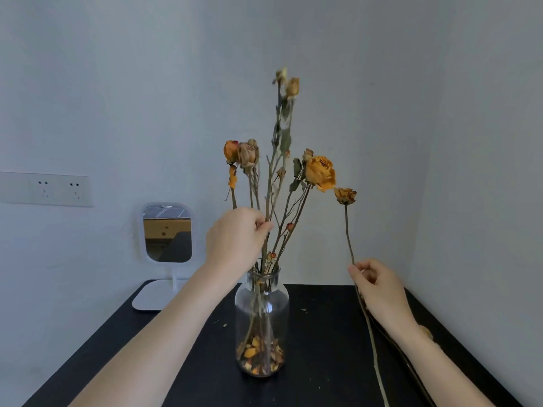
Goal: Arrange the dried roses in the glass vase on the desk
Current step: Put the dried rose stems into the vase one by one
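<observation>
A: What sits around the vase (261,306)?

B: It stands mid-desk (323,348), with roses (320,171) rising from its neck and loose petals (258,353) at its bottom. Back left is a white mirror (167,233) on a flat base. Sockets (58,189) are on the wall further left. A few crumbs (303,309) lie near the vase.

A: And the hands?

B: The left hand (235,239) pinches a tall stem above the neck, fingers curled in. The right hand (379,286), well right of the vase, pinches a single rose (345,195) by its stem between thumb and fingertips. Its bloom stands just apart from the bunch.

A: Anything in the way?

B: The left hand covers the lower stems of the two left blooms.

A: What can't you make out?

B: The single rose's stem runs off the bottom edge. A darker stem (411,371) lies along the right forearm, mostly hidden, and a pale bud (426,331) peeks out behind the wrist. The topmost blooms are blurred.
</observation>
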A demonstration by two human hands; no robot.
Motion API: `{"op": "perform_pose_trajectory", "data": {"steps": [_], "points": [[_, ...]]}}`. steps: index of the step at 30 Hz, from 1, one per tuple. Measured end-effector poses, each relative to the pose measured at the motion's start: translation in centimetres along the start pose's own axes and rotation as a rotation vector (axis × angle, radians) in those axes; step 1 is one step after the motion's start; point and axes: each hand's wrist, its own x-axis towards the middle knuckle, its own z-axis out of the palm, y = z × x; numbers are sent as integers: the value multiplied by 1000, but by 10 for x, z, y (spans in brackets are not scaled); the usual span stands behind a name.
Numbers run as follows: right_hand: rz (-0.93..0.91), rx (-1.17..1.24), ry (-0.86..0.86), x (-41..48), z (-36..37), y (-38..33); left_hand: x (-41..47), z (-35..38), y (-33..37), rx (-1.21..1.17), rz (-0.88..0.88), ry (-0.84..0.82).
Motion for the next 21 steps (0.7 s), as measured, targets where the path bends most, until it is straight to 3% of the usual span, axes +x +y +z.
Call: {"op": "perform_pose_trajectory", "data": {"steps": [3,8,12,18,21], "points": [[3,6,-8,-1,1,1,-9,9,-4,-19,-39,-60],[-10,0,-7,0,2,1,-12,15,-4,-77,-39,78],[-15,2,-8,0,3,-1,-16,23,-8,-71,-53,42],[-32,80,16,0,0,-7,-55,33,-23,-260,33,223],[-58,149,49,2,-3,-15,-75,49,-41,-297,-95,191]]}}
